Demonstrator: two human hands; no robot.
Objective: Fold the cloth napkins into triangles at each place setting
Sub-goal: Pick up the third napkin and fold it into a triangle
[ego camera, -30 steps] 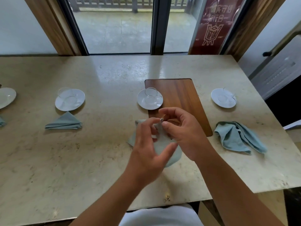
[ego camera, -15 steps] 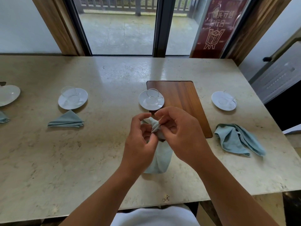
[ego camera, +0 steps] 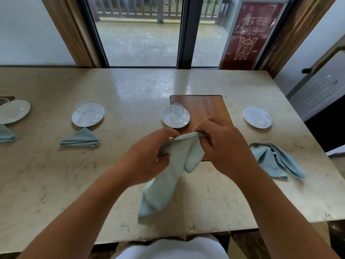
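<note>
Both hands hold one pale blue napkin (ego camera: 168,176) lifted above the table's near middle. My left hand (ego camera: 149,152) grips its top edge at the left, and my right hand (ego camera: 222,146) pinches the same edge at the right. The cloth hangs loose and bunched, its lower end near the table's front edge. A napkin folded into a triangle (ego camera: 81,139) lies at the left setting. Another folded one (ego camera: 6,134) is partly cut off at the far left. A crumpled napkin (ego camera: 276,160) lies at the right setting.
Each setting has a white saucer with a glass cup: left (ego camera: 87,114), middle (ego camera: 175,116), right (ego camera: 257,117). A white plate (ego camera: 13,111) sits far left. A brown wooden board (ego camera: 203,107) lies under the middle setting. The marble table (ego camera: 130,86) ends close to my body.
My hands have moved apart along the napkin's top edge, stretching it between them. The cloth has risen and now hangs longer toward the table's front edge.
</note>
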